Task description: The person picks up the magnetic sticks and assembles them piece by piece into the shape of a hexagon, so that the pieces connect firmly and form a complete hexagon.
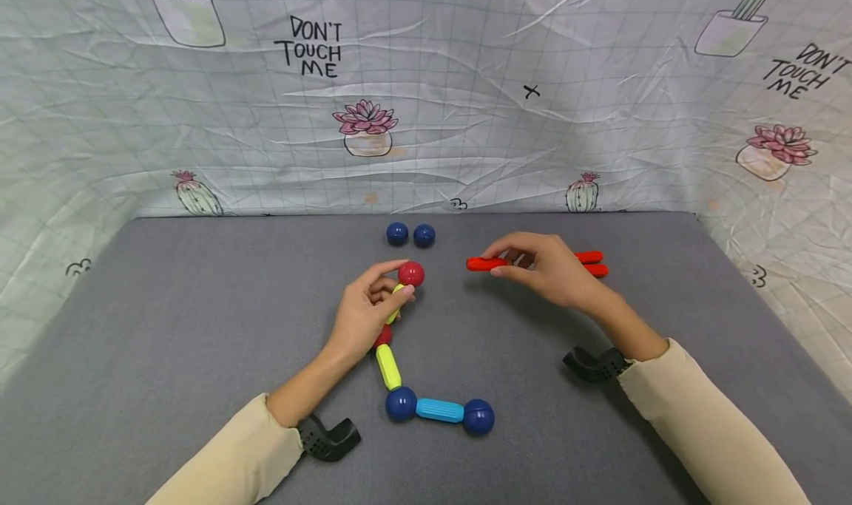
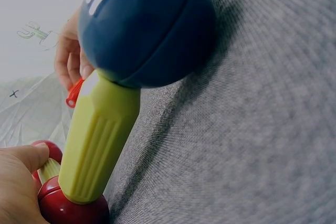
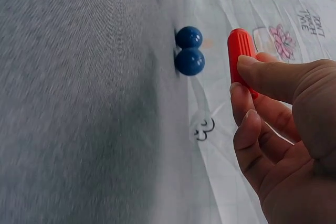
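My left hand (image 1: 364, 313) pinches the upper yellow-green rod (image 1: 395, 307) of a joined chain, just below the red ball (image 1: 411, 273) at its far end. From there the chain runs through a second red ball (image 2: 73, 205), a lower yellow-green rod (image 1: 388, 367), a blue ball (image 1: 401, 404) and a light blue rod (image 1: 439, 410) to another blue ball (image 1: 478, 417). My right hand (image 1: 549, 272) pinches a red rod (image 3: 241, 51) between thumb and fingers, raised above the table. A gap separates this rod from the chain's red end ball.
Two loose blue balls (image 1: 410, 234) sit side by side near the table's back edge. Two more red rods (image 1: 594, 263) lie beyond the right hand, partly hidden by it. A patterned white cloth (image 1: 439, 120) hangs behind the grey table (image 1: 233, 305).
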The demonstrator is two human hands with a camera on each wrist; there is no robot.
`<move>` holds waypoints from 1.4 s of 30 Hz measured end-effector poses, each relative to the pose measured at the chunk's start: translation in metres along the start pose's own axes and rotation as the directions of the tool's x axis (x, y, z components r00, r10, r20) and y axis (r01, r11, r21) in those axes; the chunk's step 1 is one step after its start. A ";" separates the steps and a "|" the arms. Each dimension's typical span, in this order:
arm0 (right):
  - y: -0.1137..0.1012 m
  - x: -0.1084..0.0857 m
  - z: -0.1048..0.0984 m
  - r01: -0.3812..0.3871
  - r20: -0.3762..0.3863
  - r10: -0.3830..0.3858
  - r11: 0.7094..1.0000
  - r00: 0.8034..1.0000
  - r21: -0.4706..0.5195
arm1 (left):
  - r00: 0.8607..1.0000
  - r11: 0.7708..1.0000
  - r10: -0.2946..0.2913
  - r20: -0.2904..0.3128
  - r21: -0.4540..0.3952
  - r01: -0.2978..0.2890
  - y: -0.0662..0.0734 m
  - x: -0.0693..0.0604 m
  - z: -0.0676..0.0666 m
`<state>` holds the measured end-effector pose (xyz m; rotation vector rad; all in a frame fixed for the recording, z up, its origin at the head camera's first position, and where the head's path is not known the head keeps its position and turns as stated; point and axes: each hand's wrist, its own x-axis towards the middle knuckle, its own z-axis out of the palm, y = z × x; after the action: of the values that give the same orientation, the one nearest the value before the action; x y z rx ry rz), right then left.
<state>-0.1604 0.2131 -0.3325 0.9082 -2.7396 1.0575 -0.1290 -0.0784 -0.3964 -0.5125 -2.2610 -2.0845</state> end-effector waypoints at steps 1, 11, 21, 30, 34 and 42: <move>-0.001 0.002 0.001 0.004 0.004 -0.004 1.000 1.000 0.002 | 1.000 1.000 -0.001 0.000 0.000 0.001 0.000 0.000 0.000; -0.008 0.019 0.015 0.045 0.037 -0.045 0.999 0.998 0.004 | 1.000 1.000 -0.010 -0.001 -0.009 0.010 0.002 -0.001 0.000; -0.017 0.028 0.024 0.062 0.061 -0.063 0.998 0.996 0.019 | 1.000 1.000 -0.009 0.000 -0.006 0.009 0.001 0.000 0.000; -0.021 0.035 0.031 0.094 0.084 -0.094 0.996 0.992 0.014 | 1.000 1.000 0.000 0.002 -0.010 0.000 0.000 0.000 0.000; -0.021 0.037 0.033 0.099 0.083 -0.100 0.995 0.991 0.023 | 1.000 1.000 -0.004 0.004 -0.018 0.004 0.001 0.000 0.001; -0.025 0.042 0.038 0.078 0.096 -0.081 0.996 0.992 0.032 | 0.998 0.998 -0.053 0.017 -0.021 0.054 0.003 0.001 -0.002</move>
<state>-0.1757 0.1536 -0.3361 1.0919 -2.7458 1.0682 -0.1299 -0.0800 -0.3930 -0.4776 -2.2892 -2.1388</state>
